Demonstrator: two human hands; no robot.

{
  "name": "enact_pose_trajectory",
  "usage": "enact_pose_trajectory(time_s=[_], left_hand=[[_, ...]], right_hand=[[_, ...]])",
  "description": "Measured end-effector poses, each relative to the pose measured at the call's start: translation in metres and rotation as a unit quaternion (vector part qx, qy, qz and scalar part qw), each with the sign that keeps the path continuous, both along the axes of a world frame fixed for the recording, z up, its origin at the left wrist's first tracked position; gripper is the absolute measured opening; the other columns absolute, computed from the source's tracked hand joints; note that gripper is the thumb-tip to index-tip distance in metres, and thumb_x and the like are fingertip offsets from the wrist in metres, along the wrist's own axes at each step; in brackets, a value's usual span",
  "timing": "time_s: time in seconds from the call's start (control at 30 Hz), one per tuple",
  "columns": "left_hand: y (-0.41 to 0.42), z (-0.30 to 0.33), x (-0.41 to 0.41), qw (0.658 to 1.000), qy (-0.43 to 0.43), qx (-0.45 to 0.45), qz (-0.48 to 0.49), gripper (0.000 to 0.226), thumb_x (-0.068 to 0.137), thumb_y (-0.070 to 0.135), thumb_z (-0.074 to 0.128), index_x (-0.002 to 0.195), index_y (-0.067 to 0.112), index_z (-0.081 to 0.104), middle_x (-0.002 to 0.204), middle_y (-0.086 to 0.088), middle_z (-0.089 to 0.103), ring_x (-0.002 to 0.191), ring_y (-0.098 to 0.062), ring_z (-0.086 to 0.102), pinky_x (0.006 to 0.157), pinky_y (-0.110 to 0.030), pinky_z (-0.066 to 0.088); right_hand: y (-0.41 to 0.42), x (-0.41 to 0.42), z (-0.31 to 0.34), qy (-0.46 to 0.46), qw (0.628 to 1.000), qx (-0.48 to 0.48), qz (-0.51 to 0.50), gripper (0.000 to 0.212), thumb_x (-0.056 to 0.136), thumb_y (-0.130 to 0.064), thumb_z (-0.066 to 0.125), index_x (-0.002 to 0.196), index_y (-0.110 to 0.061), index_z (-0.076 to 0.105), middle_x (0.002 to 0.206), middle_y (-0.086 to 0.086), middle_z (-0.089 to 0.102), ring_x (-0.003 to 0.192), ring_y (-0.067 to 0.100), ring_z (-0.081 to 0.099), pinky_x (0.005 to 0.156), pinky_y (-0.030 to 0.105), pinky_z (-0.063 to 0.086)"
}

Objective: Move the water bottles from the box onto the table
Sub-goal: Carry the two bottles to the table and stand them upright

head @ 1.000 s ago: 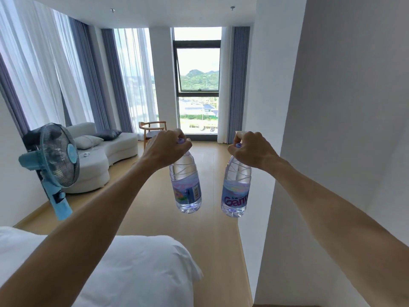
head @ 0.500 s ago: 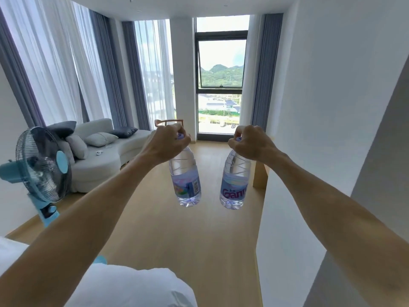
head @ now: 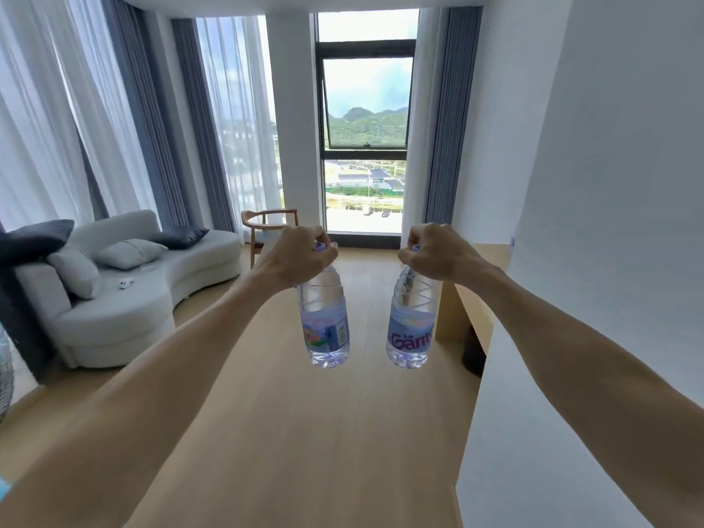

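Left hand (head: 295, 257) and right hand (head: 434, 253) grip water bottles (head: 325, 322) by caps mid-frame; cap-only hold could slip, dropping them

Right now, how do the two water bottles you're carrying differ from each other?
The left bottle, held by the left hand, shows the back of its label with a barcode panel; the right bottle, held by the right hand, shows purple brand lettering. The left bottle hangs over open wooden floor, the right one nearer the white wall. Both are clear, look full, hang upright and are gripped at their purple caps.
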State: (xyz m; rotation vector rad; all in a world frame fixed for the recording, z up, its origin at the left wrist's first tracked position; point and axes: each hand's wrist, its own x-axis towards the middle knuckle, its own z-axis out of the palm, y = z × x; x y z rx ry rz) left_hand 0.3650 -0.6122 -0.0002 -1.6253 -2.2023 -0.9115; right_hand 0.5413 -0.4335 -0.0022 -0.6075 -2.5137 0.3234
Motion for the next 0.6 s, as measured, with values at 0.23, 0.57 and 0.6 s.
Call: enact_pose_trajectory(time_s=[0.23,0.57,0.6], left_hand=[[0.113,0.0,-0.086,1.0,0.008,-0.011,-0.011,0.02,0.092,0.031,0.059,0.086,0.013,0.063,0.079,-0.005,0.067,0.07,-0.02,0.062,0.062,-0.029,0.048],[0.307,-0.014,-0.206,0.999,0.026,-0.001,-0.029,0.015,0.09,0.033,0.059,0.082,0.02,0.062,0.07,0.003,0.061,0.061,-0.013,0.058,0.057,-0.026,0.044],[0.328,-0.014,-0.218,0.999,0.027,-0.004,-0.027,0.016,0.089,0.034,0.059,0.082,0.02,0.061,0.068,0.005,0.06,0.061,-0.012,0.058,0.058,-0.026,0.045]], right_hand=[[0.102,-0.076,-0.004,0.019,0.999,-0.01,-0.037,0.023,0.085,-0.028,0.061,0.067,-0.023,0.048,0.063,-0.002,0.055,0.059,0.015,0.054,0.054,0.026,0.041],[0.286,-0.185,-0.016,0.026,0.998,-0.028,-0.041,0.024,0.087,-0.026,0.061,0.067,-0.025,0.048,0.066,-0.005,0.057,0.067,0.02,0.059,0.061,0.031,0.05],[0.308,-0.196,-0.016,0.026,0.998,-0.03,-0.038,0.024,0.087,-0.026,0.061,0.067,-0.025,0.048,0.066,-0.005,0.057,0.068,0.02,0.059,0.061,0.031,0.049]])
